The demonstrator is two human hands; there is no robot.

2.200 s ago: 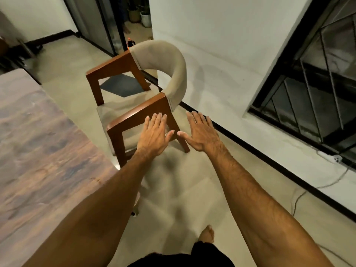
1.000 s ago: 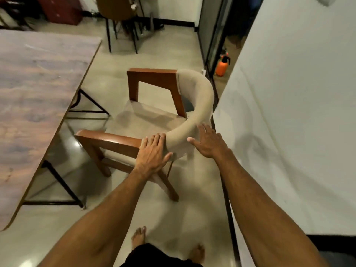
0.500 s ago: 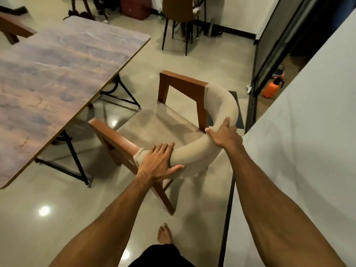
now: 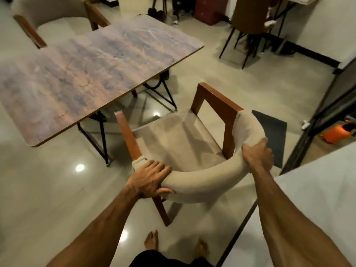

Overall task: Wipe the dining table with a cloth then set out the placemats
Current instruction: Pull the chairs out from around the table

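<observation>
— Dining table (image 4: pixel 92 74): where is it sitting for you?
— It's lying ahead and to my left, with its near long edge facing the chair (image 4: pixel 179 143) I'm handling. A strip of floor (image 4: pixel 48 189) is separating the two. No cloth or placemats are showing anywhere in view.
— So which step are we doing?
— I'm reading it as neither wiping nor setting out, but a chair move. Whether the chair is going towards the table or away from it, I can't tell. My left hand (image 4: pixel 148 178) is gripping the left end of the padded backrest (image 4: pixel 202 182), fingers curled over the top and thumb underneath. My right hand (image 4: pixel 257 153) is clamping round the right end.
— What is the next move asking for?
— Probably an even two-handed slide or lift. I'm minding my bare feet (image 4: pixel 151 239) just behind the rear legs and the white wall (image 4: pixel 317 189) close on my right.
— And the room?
— The floor is glossy and is reflecting ceiling lights. Another padded chair (image 4: pixel 48 22) is standing at the table's far edge. A dark mat (image 4: pixel 273 132) is lying beyond my chair, and an orange bottle (image 4: pixel 335 134) is sitting by the doorway.
</observation>
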